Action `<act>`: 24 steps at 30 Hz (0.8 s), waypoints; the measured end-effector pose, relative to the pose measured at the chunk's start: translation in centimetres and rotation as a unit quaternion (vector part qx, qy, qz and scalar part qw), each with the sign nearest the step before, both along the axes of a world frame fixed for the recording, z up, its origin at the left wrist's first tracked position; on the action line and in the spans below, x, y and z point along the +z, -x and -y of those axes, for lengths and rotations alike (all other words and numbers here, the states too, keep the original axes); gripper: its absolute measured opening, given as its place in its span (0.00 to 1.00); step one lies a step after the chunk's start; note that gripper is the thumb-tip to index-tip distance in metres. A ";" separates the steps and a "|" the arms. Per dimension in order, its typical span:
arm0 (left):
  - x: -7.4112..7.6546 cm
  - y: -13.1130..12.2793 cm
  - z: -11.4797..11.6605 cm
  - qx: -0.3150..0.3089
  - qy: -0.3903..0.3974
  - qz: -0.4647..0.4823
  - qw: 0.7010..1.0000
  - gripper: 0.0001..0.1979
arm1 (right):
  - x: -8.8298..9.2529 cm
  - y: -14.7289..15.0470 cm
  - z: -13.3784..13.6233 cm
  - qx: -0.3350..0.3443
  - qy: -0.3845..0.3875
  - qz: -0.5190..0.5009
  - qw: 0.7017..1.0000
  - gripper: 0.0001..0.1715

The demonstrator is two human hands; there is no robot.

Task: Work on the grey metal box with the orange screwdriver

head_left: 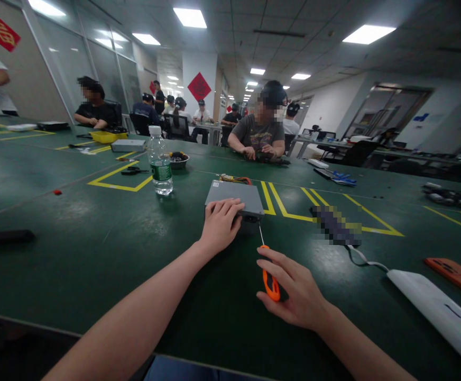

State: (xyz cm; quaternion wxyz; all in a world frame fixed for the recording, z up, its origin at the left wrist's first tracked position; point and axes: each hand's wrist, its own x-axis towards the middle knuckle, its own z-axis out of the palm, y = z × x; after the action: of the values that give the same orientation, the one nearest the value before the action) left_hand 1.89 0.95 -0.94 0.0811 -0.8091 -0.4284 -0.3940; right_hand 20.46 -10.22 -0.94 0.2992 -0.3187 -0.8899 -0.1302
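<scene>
A grey metal computer power supply (pixel 236 192) lies on the green table, its bundle of coloured wires (pixel 234 180) at the far side. My left hand (pixel 220 225) rests on its top, fingers along the upper face and thumb at the near edge, holding it. In my right hand (pixel 294 288) is a screwdriver (pixel 270 286) with an orange and black handle, held loosely between thumb and fingers. Its thin shaft points up to the near right corner of the power supply; whether the tip sits in a screw cannot be made out.
Left of the power supply stands a water bottle (pixel 160 164), with a metal bowl (pixel 180 160) behind it. To the right are a pixelated dark device on a white cable, a white power bank-like block (pixel 436 312) and an orange phone (pixel 458 275). Across the table sits a person (pixel 260 129).
</scene>
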 end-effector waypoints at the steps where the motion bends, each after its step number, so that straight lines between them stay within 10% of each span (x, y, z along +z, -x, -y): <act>1: 0.0 0.0 0.0 0.001 0.000 0.000 1.000 0.14 | 0.1 0.1 0.0 0.001 -0.008 0.005 1.000 0.21; 24: 0.1 0.1 0.1 0.000 -0.005 -0.003 1.000 0.14 | -0.4 -0.5 -0.2 0.024 -0.006 -0.068 0.997 0.22</act>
State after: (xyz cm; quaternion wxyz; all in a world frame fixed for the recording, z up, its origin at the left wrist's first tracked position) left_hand 1.81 0.89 -0.87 0.0862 -0.8099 -0.4264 -0.3934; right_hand 20.97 -10.00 -1.31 0.3641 -0.3038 -0.8740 -0.1061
